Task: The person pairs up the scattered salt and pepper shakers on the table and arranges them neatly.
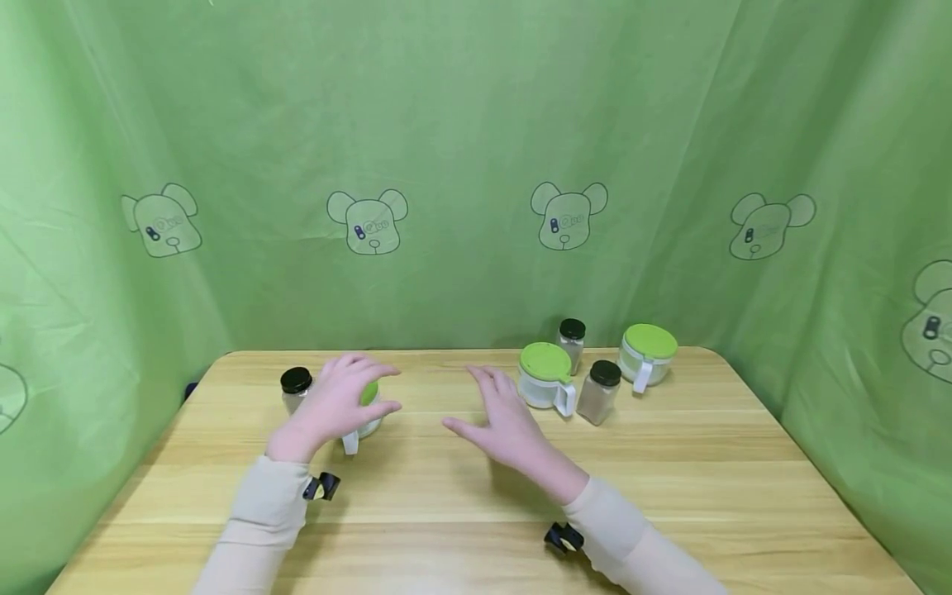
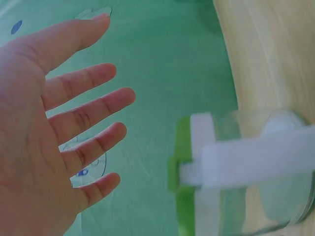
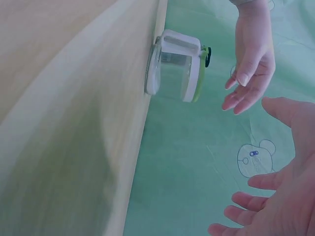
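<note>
Left hand (image 1: 338, 401) kinda hovers, fingers apart, near a green-lidded jar (image 2: 241, 164) around 10 o'clock on the desk (image 1: 446, 512); right hand (image 1: 506, 421), also spread, near a second jar (image 1: 544, 380) at 1.

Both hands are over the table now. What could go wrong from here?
The left hand hovers near the left canister; a careless drop might knock it. The right hand is near the middle canister, whose handle sits close beside a black-capped jar; grabbing that handle could tip the jar.

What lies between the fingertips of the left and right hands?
Only bare wooden tabletop shows between the left hand and right hand in the head view.
</note>
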`<state>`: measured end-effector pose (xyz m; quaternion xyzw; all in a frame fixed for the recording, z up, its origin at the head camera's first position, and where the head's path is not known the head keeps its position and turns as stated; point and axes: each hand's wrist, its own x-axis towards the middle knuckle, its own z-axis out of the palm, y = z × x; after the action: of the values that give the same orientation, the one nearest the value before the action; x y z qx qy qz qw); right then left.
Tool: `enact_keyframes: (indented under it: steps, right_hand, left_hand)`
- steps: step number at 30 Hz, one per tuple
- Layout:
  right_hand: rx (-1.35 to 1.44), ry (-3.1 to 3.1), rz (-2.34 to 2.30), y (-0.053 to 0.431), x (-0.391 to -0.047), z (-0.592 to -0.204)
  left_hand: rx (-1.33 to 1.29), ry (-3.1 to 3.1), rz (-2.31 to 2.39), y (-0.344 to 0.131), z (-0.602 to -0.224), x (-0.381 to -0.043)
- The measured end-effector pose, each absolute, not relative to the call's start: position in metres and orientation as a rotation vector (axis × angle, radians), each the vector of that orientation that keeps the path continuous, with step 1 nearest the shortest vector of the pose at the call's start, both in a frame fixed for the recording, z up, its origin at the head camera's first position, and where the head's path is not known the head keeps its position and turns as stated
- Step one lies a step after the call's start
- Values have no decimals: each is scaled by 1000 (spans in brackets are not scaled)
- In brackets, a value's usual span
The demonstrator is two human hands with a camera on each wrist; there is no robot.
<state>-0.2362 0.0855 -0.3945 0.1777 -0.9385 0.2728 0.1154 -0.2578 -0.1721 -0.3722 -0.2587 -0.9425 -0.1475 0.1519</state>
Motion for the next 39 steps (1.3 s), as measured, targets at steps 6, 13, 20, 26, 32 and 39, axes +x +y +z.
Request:
enact_keyframes:
  steps: [6,13,20,26,32,39]
  right_hand:
    - [513,-2725,822,100,-234,-392]
    - [495,-2716,805,115,-231,-391]
    - [475,-2718,797,131,-228,-389]
    - [451,-2713,801,145,-227,-388]
    - [415,-2706,791,157,-226,-386]
    - [386,-2703,807,172,-223,-384]
  left_hand:
    - [-787,-2663,-396,-157,-378,-257]
    - [-849,-2668,-356,-144,-386,-255]
    - [-926,-2653,-328,-132,-391,-253]
    - [-978,-2631,-318,-123,-394,-250]
    - [-1026,-2598,-318,-115,-395,-247]
    - [-1083,-2526,-277,-105,-399,-244]
